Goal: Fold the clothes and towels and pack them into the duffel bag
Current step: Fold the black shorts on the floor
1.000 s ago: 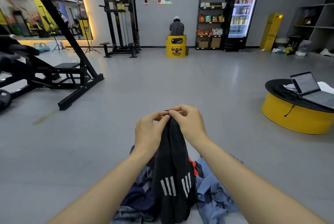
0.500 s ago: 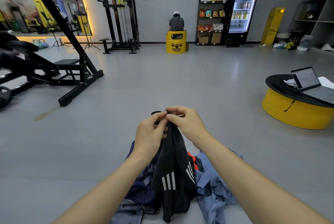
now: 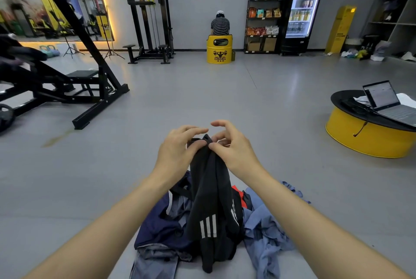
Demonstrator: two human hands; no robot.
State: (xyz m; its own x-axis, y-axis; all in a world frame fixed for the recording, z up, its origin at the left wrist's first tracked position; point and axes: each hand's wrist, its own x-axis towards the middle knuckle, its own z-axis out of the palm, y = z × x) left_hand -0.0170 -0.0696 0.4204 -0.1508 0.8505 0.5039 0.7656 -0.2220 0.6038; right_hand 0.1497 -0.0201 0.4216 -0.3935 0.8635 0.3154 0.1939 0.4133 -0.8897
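Fingers (image 3: pixel 195 132) of your left hand (image 3: pixel 177 157) and right hand (image 3: pixel 236 155) pinch the black garment (image 3: pixel 211 188) at its top edge; draw both pinches apart to spread it flat.

Open floor (image 3: pixel 258 121) ahead; clothes pile (image 3: pixel 265 227) crowds below.

Laptop (image 3: pixel 391 103) on yellow round table (image 3: pixel 369 139); drinks fridge (image 3: pixel 304 6) by wall
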